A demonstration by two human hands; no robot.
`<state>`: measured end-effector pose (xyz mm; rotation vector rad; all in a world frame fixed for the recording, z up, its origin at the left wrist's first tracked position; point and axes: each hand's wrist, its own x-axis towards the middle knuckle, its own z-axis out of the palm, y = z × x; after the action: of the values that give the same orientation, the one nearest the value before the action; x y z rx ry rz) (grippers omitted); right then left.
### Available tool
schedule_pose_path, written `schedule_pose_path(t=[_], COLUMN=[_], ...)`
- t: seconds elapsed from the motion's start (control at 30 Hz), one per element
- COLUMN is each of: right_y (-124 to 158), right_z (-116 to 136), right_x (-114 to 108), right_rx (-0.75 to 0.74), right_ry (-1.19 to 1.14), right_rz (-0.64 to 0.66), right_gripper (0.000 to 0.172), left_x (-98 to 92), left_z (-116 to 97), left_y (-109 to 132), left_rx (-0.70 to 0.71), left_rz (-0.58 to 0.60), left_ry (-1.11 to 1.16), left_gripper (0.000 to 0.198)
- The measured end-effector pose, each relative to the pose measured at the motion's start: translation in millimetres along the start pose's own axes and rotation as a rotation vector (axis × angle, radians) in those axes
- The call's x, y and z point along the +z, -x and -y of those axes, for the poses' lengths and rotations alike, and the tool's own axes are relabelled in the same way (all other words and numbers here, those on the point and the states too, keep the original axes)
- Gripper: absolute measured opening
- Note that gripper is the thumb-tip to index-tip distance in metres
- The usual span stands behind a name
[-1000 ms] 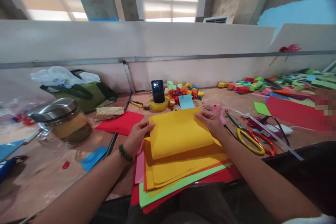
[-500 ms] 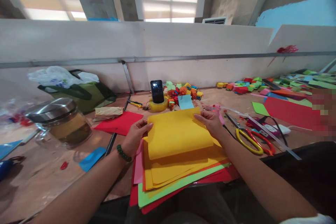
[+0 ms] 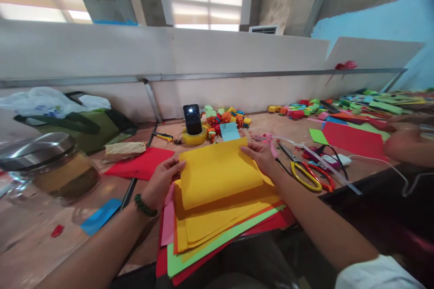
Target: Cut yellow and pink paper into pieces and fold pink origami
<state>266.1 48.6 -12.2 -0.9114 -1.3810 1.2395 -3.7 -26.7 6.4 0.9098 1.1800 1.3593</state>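
Note:
A folded yellow paper sheet (image 3: 217, 171) lies on top of a stack of coloured sheets (image 3: 217, 239) at the table's near edge. My left hand (image 3: 161, 180), with a green bead bracelet on the wrist, pinches the sheet's left edge. My right hand (image 3: 259, 156) grips its upper right corner. Both hands hold the fold down against the stack. Yellow, orange, green, pink and red sheets fan out below it.
A phone (image 3: 192, 119) stands in a yellow tape roll behind the stack, with small coloured paper boxes (image 3: 225, 117) beside it. Yellow-handled scissors (image 3: 305, 174) and a clear ruler (image 3: 322, 165) lie to the right. A glass jar (image 3: 50, 167) stands left. Another person's hand (image 3: 402, 140) is at far right.
The view has shifted, so everything sits a little further left. My hands keep the same hold on the yellow sheet. Another person's hand now shows clearly at the right.

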Motion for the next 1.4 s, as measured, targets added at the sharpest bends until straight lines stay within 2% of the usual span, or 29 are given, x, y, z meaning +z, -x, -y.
schedule_pose_path(t=[0.17, 0.47, 0.73, 1.07, 1.4], right_y=[-5, -11, -6, -3, -11], right_z=[-8, -25, -17, -5, -15], right_x=[-5, -20, -16, -7, -11], right_rx=[-0.021, -0.053, -0.029, -0.073, -0.086], right_ry=[0.024, 0.053, 0.082, 0.119, 0.186], right_rz=[-0.045, -0.075, -0.042, -0.047, -0.074], right_gripper=[0.039, 0.035, 0.038, 0.038, 0.045], left_x=[-0.1, -15.2, -13.0, -8.7, -22.1], left_z=[2, 15, 5, -5, 10], left_y=[-3, -16, -9, -1, -18], left_rx=[-0.052, -0.009, 0.007, 0.008, -0.018], left_rz=[-0.050, 0.045, 0.022, 0.026, 0.009], left_ry=[0.010, 0.001, -0.010, -0.059, -0.168], left_gripper=[0.042, 0.036, 0.033, 0.033, 0.039])
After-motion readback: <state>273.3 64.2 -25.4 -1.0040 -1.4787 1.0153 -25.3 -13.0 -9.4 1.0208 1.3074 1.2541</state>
